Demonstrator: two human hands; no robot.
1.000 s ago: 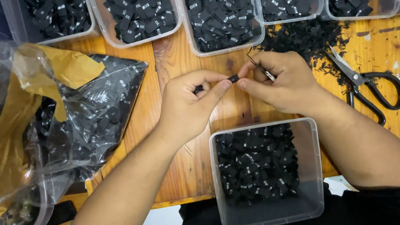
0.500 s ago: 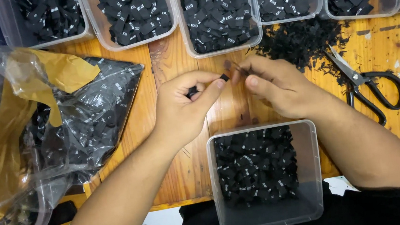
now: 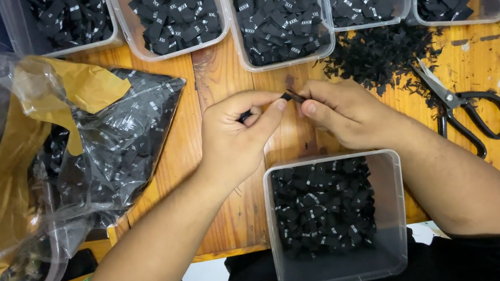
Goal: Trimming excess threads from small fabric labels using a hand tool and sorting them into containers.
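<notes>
In the head view, just beyond the far rim of the clear tub [image 3: 342, 272] of black woven tags, the left hand [image 3: 237, 132] and right hand [image 3: 345, 113] meet over the wooden table [image 3: 213, 77], each pinching one end of a small black tag [image 3: 290, 96] between thumb and forefinger, the other fingers curled in. The tag looks very light, soft and floppy, so it is best held at its ends with the fingertips. Right of the tub lie black-handled scissors [image 3: 461, 108] beside a heap of black trimmings [image 3: 376, 55]; left of it sits a crumpled plastic bag [image 3: 81, 169], and beyond it a row of bins [image 3: 278, 15] of tags.
</notes>
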